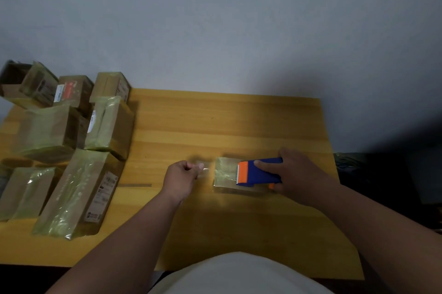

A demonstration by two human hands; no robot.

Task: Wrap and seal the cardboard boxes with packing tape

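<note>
My right hand (pixel 294 174) grips the blue tape dispenser (pixel 260 171), index finger laid along its top, thumb side hidden beneath. Its orange toothed cutter (pixel 242 169) faces left. The dispenser sits on top of a small cardboard box (pixel 226 174) that lies flat on the yellow wooden table (pixel 215 121), right of centre and toward the near side. The box's top already shows a glossy greenish film of tape.

My left hand (pixel 183 174) is closed into a pinch just left of that box, fingers curled around the free end of a clear tape strip (pixel 203 169). The strip runs between my fingers and the box; it is blurred, so I cannot tell exactly where it joins.

At the left side of the table sits a pile of wrapped boxes (pixel 71 140), several covered in the same greenish tape, some carrying printed labels, stacked and leaning against each other from the near edge to the far edge by the grey wall (pixel 215 18).
</note>
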